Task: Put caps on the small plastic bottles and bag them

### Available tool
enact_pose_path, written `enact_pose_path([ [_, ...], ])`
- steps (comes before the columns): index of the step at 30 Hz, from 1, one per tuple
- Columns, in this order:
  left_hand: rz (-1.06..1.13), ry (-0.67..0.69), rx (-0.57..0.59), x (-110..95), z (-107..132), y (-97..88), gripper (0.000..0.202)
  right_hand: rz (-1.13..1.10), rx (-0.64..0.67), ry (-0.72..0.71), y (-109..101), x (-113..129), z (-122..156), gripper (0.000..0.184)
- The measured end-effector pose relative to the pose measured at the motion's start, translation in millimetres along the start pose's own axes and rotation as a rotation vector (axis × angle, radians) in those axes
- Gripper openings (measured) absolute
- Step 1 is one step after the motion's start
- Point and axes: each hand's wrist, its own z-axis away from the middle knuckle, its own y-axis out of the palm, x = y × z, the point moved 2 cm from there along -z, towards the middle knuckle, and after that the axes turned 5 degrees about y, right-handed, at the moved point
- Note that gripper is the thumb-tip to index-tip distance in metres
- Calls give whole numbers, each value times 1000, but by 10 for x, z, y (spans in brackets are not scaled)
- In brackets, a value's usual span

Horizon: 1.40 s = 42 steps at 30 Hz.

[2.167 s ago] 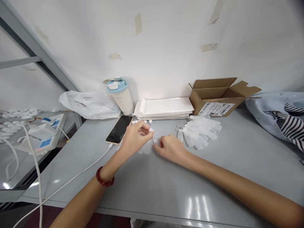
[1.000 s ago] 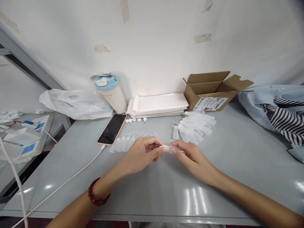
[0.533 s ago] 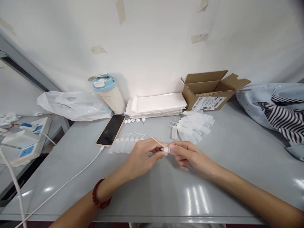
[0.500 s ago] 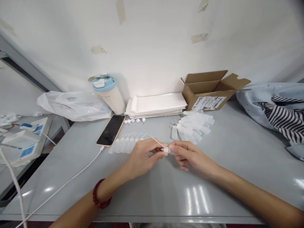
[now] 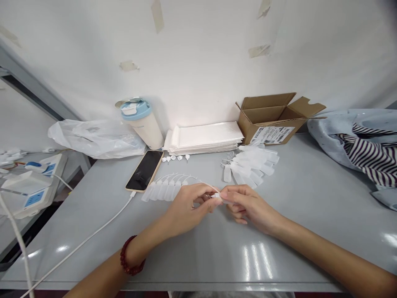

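Note:
My left hand (image 5: 192,206) pinches a small white cap (image 5: 217,195) with a thin needle tip pointing left. My right hand (image 5: 249,203) meets it fingertip to fingertip, closed on a small translucent plastic bottle that its fingers mostly hide. A thin white tube (image 5: 206,184) curves over my left fingers toward the cap. Just beyond my left hand lies a row of several small bottles (image 5: 161,190) with thin curved tubes. Past my right hand is a loose pile of similar translucent bottles (image 5: 252,165). Several loose white caps (image 5: 173,157) lie farther back.
A phone (image 5: 144,170) on a white charging cable (image 5: 102,229) lies at the left. Behind stand a tumbler (image 5: 145,128), a plastic bag (image 5: 99,138), a stack of white packets (image 5: 207,136) and an open cardboard box (image 5: 269,120). Striped cloth (image 5: 372,153) lies at right.
My left fingertips have shifted slightly right, covering more of the cap, and the needle tip now shows. Both hands stay together in the same spot.

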Motion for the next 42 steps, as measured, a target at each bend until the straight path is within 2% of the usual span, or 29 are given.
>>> enact_pose_path([
  [5, -46, -58, 80, -11, 13, 8, 33, 21, -13, -28, -2, -25, 7, 32],
  [10, -65, -14, 131, -24, 14, 11, 37, 18, 5, -38, -1, -33, 5, 33],
  [12, -178, 87, 113, -14, 14, 6, 32, -10, 24, -23, -6, -37, -4, 35],
  [17, -470, 465, 54, 47, 37, 22, 20, -47, 67, 14, -27, -32, -18, 36],
  [19, -523, 535, 32, 66, 49, 31, 20, -49, 73, 31, -32, -24, -17, 36],
  [21, -532, 543, 24, 67, 60, 34, 19, -44, 76, 43, -35, -17, -15, 36],
  [25, -462, 371, 82, 39, 64, 9, 15, 4, 69, 43, -37, -29, -19, 35],
  [31, -368, 98, 218, -2, 28, -16, 33, 331, -59, -118, -17, -58, -26, 43],
  [35, -168, -84, 199, 2, 11, -25, 42, 667, -196, -344, -2, -26, 12, 40],
  [38, 1, -210, 198, 28, 1, -32, 46, 924, -198, -582, 15, -29, 42, 25],
  [42, 210, -313, 246, 52, -2, -26, 46, 1194, -228, -860, 23, -69, 54, 24],
])
